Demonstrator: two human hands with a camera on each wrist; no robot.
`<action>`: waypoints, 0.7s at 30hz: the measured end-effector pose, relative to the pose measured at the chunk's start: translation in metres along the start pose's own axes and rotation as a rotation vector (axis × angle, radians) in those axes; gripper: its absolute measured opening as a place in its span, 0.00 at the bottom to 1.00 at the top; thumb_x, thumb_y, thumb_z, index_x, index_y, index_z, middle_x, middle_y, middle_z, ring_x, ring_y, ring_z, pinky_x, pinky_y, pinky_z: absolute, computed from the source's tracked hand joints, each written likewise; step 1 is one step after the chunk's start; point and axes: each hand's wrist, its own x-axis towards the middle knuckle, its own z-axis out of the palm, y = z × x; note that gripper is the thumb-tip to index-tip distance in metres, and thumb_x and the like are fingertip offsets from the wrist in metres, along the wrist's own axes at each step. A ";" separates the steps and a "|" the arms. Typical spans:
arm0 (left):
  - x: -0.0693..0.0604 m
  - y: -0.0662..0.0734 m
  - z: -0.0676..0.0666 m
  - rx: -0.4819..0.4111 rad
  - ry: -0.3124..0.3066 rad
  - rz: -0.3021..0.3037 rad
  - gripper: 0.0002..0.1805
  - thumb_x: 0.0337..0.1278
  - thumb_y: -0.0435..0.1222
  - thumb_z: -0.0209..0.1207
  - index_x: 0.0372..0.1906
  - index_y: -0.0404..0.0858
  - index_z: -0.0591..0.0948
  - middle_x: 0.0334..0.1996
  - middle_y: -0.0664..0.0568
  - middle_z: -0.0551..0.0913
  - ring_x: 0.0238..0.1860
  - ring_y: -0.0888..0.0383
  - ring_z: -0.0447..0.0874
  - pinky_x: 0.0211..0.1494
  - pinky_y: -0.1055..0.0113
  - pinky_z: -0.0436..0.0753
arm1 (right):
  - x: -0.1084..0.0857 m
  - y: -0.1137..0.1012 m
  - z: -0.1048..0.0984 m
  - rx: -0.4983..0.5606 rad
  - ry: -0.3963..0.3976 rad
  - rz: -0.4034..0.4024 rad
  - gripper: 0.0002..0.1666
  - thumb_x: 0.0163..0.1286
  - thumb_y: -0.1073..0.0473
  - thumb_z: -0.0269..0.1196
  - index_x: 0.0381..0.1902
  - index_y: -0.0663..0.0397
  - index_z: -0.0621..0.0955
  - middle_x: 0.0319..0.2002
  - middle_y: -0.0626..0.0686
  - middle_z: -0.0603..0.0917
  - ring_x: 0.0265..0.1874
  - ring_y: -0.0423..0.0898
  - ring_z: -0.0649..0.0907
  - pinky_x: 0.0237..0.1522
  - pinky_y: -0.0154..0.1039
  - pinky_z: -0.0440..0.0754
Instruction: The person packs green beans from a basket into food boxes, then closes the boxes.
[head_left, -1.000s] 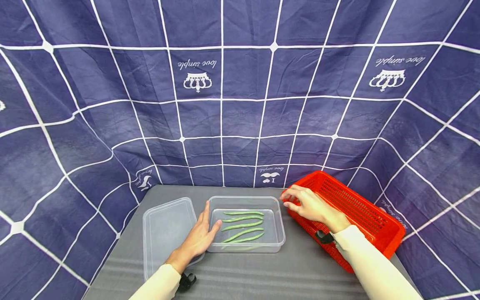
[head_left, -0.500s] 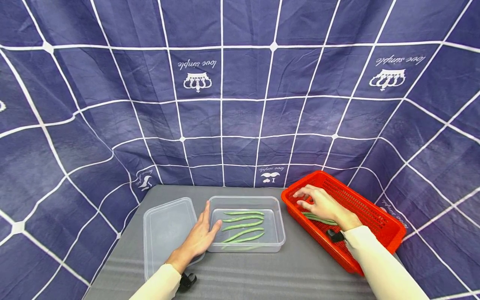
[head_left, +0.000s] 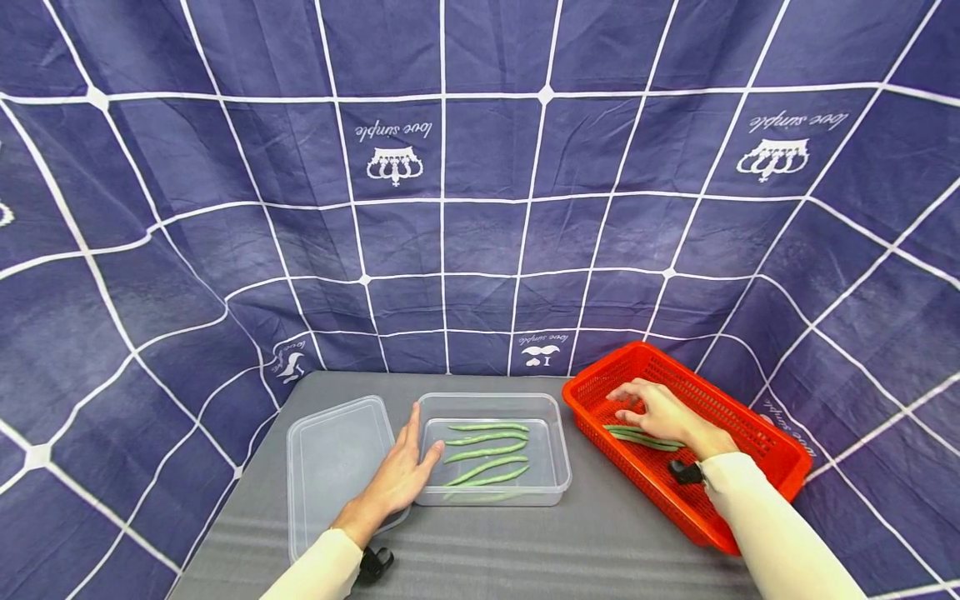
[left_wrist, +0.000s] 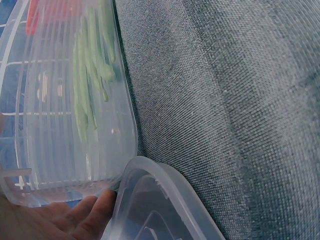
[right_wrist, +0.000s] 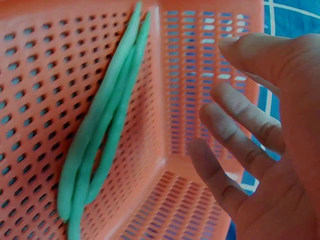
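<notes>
Your left grip [head_left: 397,477], straight-fingered, rests against the left end of the clear container [head_left: 491,407], green beans [head_left: 483,453] lying inside. Farther right, your right grip [head_left: 660,412], loosely spread, hovers within the red basket [head_left: 720,408], the remaining beans [right_wrist: 97,120] on its floor just below, apart from your hand.

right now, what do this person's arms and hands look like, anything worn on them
The left hand and right hand are gloveless. Plain cream long sleeves cover the forearms, ending near the wrists. Each wrist has a small black strap or mount; its details are unclear.
</notes>
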 end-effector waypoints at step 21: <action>0.000 0.001 0.000 -0.004 0.002 -0.002 0.52 0.93 0.54 0.55 0.98 0.35 0.43 0.88 0.25 0.67 0.87 0.24 0.71 0.89 0.29 0.72 | -0.022 0.031 0.003 0.063 -0.224 0.110 0.20 0.68 0.63 0.83 0.56 0.62 0.92 0.43 0.52 0.98 0.41 0.39 0.91 0.48 0.45 0.90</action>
